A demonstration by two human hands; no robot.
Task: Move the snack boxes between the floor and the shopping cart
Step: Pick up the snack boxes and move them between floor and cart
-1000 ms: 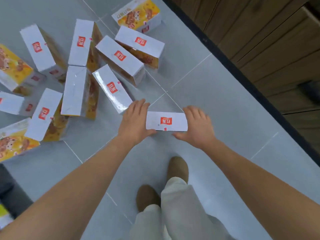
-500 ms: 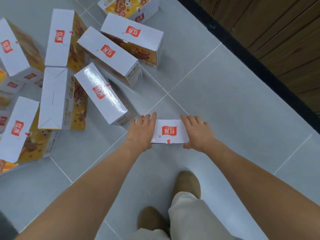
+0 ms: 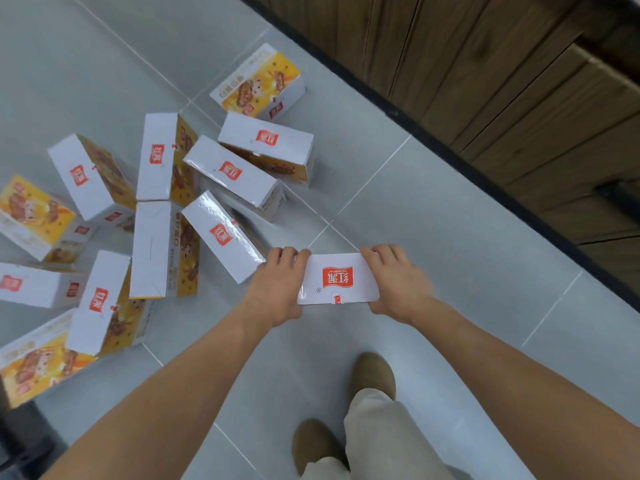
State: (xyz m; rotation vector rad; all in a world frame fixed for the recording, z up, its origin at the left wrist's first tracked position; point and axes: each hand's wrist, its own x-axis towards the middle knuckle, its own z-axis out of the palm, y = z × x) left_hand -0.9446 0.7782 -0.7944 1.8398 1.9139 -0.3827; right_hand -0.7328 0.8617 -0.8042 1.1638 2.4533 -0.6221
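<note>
Left hand (image 3: 275,289) and right hand (image 3: 398,285) grip opposite ends of one snack box (image 3: 337,278), fingers curled over its far edge for a level hold above the floor (image 3: 433,233), just right of the scattered boxes (image 3: 162,216).

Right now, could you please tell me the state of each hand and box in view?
held snack box, gripped at both ends, logo up.
left hand, fingers curled over its left end.
right hand, fingers curled over its right end.
other snack boxes, scattered on the floor.
</note>
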